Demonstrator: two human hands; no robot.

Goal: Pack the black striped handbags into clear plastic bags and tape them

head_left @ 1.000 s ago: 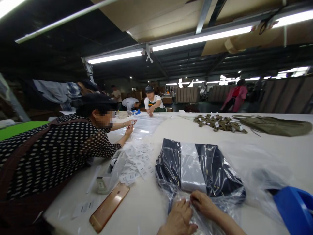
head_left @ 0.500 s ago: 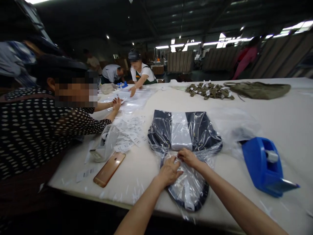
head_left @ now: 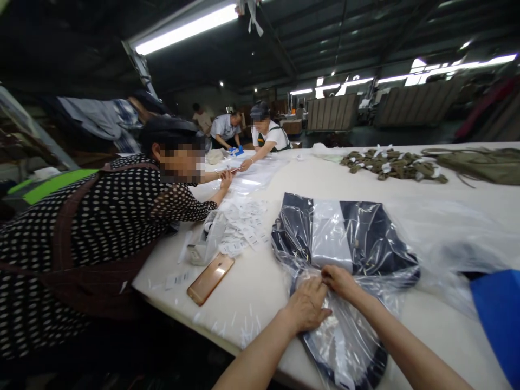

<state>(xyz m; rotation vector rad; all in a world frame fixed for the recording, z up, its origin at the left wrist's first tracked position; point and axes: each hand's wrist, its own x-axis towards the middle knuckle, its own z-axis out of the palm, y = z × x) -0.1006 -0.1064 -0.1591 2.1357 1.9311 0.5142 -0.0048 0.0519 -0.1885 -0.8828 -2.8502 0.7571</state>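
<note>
A dark bag point(head_left: 369, 233) with a pale band round its middle lies in clear plastic point(head_left: 353, 309) near the table's front edge. My left hand point(head_left: 309, 303) rests on the plastic below the band, its fingers spread. Just right of it, my right hand point(head_left: 341, 281) pinches at the plastic, fingers curled together; whatever lies between its fingertips is too small to make out. A rounded dark part with a white strip shows under the plastic beneath my wrists.
Left of the bag are a gold phone point(head_left: 211, 279), a grey tape dispenser point(head_left: 207, 238) and scattered labels point(head_left: 244, 227). A blue dispenser point(head_left: 498, 319) stands right. Olive straps point(head_left: 394, 164) lie at the back. A person in dotted clothing point(head_left: 122, 216) leans in from the left.
The view has swung left, so the table's things appear further right. My hands stay on the plastic. The nearby person's hands and those of the person in white have come together across the table.
</note>
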